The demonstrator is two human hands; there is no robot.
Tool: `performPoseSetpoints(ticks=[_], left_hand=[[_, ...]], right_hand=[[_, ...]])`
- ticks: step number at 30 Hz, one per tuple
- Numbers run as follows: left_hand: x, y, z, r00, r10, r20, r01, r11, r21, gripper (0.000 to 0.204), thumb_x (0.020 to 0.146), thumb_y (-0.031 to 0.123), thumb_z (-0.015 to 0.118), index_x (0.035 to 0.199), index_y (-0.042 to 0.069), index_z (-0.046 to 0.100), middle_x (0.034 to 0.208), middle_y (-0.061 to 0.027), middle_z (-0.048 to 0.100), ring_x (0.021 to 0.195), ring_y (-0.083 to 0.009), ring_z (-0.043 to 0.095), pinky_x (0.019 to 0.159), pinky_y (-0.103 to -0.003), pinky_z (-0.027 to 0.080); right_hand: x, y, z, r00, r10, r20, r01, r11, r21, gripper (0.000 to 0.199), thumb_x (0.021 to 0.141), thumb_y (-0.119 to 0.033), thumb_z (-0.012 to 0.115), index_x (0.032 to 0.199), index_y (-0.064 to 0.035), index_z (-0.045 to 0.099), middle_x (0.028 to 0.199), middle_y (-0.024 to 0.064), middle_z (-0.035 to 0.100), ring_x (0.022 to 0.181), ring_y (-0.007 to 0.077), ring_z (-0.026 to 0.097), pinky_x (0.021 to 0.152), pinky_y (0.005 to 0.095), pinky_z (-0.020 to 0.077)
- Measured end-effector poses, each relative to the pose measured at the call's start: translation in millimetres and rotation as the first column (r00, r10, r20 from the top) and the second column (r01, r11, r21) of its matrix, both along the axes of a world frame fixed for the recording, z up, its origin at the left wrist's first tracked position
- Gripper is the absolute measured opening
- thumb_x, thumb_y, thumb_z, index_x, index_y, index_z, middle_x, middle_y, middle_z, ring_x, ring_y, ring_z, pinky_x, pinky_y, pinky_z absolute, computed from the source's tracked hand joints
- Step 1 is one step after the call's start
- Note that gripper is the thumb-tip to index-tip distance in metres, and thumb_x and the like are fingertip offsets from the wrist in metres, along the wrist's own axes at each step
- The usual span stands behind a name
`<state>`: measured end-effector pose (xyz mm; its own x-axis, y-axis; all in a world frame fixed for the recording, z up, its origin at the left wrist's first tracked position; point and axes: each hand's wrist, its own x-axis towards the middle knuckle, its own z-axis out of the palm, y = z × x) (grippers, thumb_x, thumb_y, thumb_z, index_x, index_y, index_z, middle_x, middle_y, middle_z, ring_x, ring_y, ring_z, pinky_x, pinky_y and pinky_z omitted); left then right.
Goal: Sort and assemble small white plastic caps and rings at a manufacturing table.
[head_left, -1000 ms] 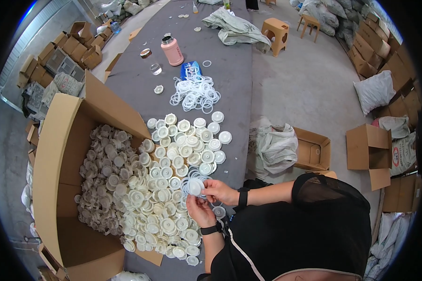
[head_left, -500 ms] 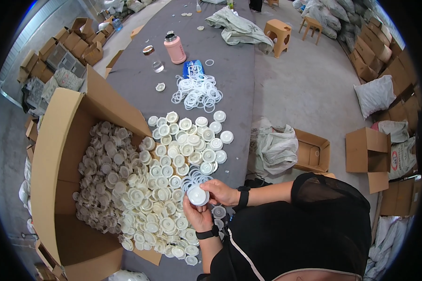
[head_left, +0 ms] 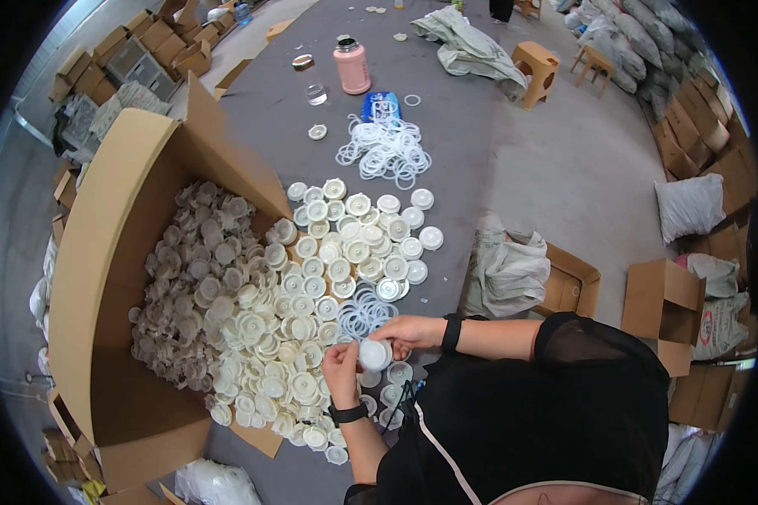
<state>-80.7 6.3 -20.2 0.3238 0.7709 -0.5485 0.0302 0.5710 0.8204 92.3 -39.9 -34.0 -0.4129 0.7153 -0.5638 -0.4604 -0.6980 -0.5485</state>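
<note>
My left hand [head_left: 343, 374] pinches the left edge of a round white plastic lid [head_left: 375, 354]. On the lid's upper right side, my right hand [head_left: 414, 333] grips it with closed fingers. Just beyond the hands lies a small heap of translucent rings [head_left: 365, 311]. To the left, a big pile of white plastic lids [head_left: 271, 362] spills from a large cardboard box [head_left: 114, 227] lying on its side. Several greyish lids [head_left: 392, 394] sit close to my body, partly hidden by my hands and clothing.
A second heap of white rings [head_left: 385, 150] lies farther off beside a blue packet [head_left: 381, 106]. Past it stand a pink bottle [head_left: 353, 69] and a clear bottle [head_left: 311, 82]. Sacks [head_left: 507, 273], an open carton [head_left: 573, 282] and a stool [head_left: 537, 71] are on the floor at right.
The view has shifted, so most of the table appears farther right. My left hand has moved from under the lid to its left edge. The lid stays held in both hands.
</note>
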Motion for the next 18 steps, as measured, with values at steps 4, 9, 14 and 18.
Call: performPoseSetpoints(ticks=[4,9,14,18], left_hand=[[-56.8,7.8,-32.4,0.629,0.463,-0.625,0.217,0.667,0.712,0.030,0.067,0.014,0.064,0.090,-0.001,0.052,0.090,-0.0148,0.052,0.077,-0.0243,0.051,0.068,-0.033,0.041],[-104.6,7.8,-56.1,0.420,0.483,-0.768,0.313,0.718,0.622,0.032,0.064,0.008,0.062,0.093,0.000,0.052,0.091,-0.0167,0.052,0.089,-0.0317,0.049,0.077,-0.037,0.038],[-98.6,11.1,-56.0,0.411,0.590,-0.695,0.242,0.665,0.707,0.030,0.064,0.002,0.058,0.092,0.000,0.052,0.085,-0.0131,0.053,0.082,-0.0272,0.050,0.074,-0.035,0.039],[-67.5,23.8,-60.7,0.720,0.541,-0.436,-0.114,0.711,0.694,0.025,0.069,0.002,0.055,0.093,-0.001,0.049,0.082,-0.0081,0.052,0.070,-0.0171,0.051,0.060,-0.026,0.041]], right_hand=[[29.4,31.2,-17.4,0.896,-0.439,-0.064,0.438,0.898,-0.030,0.024,0.083,-0.029,0.047,0.084,-0.0057,0.054,0.066,0.0040,0.056,0.052,0.0129,0.053,0.047,0.0262,0.0446],[62.6,62.5,-8.9,0.678,-0.734,-0.037,0.735,0.678,-0.004,0.024,0.082,-0.026,0.047,0.094,-0.0049,0.050,0.083,0.0038,0.055,0.070,0.0129,0.055,0.059,0.0245,0.0443],[32.6,50.3,-28.2,0.883,-0.408,0.231,0.362,0.907,0.216,0.029,0.080,-0.023,0.050,0.103,-0.0052,0.047,0.102,0.0065,0.051,0.067,0.0131,0.056,0.059,0.0221,0.0439],[-30.5,23.5,-25.4,0.645,-0.300,0.703,-0.322,0.728,0.606,0.036,0.074,-0.022,0.055,0.107,-0.0079,0.047,0.104,0.0110,0.051,0.065,0.0189,0.057,0.062,0.0278,0.0451]])
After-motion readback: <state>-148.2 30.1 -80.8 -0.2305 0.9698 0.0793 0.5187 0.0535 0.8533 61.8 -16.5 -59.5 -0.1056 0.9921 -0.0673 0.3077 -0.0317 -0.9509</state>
